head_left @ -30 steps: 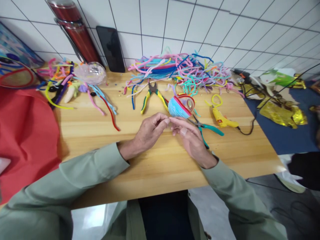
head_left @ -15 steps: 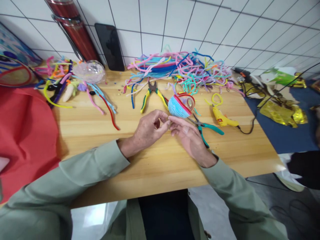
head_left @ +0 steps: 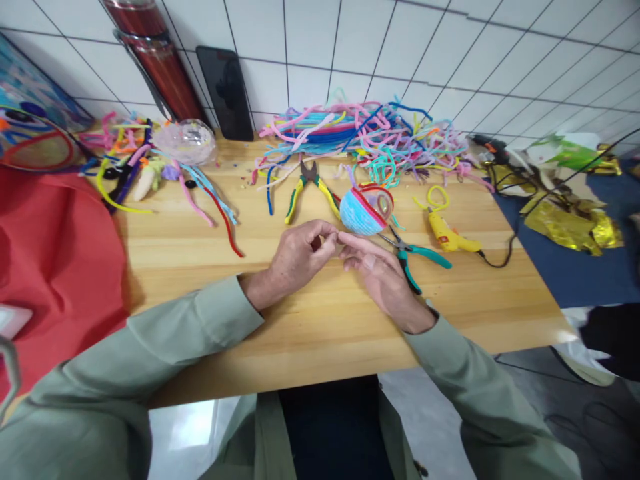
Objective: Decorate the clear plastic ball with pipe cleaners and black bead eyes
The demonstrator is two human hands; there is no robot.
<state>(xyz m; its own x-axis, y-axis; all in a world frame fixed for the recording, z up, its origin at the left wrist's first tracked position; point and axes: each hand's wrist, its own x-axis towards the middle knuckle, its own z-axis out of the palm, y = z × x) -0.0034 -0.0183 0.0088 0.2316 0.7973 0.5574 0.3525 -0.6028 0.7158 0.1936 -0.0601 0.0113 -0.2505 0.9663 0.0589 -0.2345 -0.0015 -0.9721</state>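
My left hand (head_left: 306,257) is closed in a pinch, its thumb and index finger meeting at the tip of my right index finger. Anything tiny between them is too small to make out. My right hand (head_left: 377,280) has its index finger stretched out towards the left hand, with the other fingers loosely bent and nothing visible in them. Just beyond the fingertips sits a round piece (head_left: 361,212), wrapped in light blue with a pink and red rim and a clear part. Teal-handled pliers (head_left: 425,255) lie beside my right hand. Yellow-and-green pliers (head_left: 311,183) lie open farther back.
A yellow glue gun (head_left: 450,237) with a black cord rests at the right. Pipe cleaners (head_left: 345,137) are heaped along the tiled wall. At the left are a clear plastic ball (head_left: 186,141), a red flask (head_left: 163,60), a phone (head_left: 226,93) and red cloth (head_left: 60,253).
The view has shifted slightly, so everything sits a little farther right. Both hands keep nearly the same pose, fingertips together.
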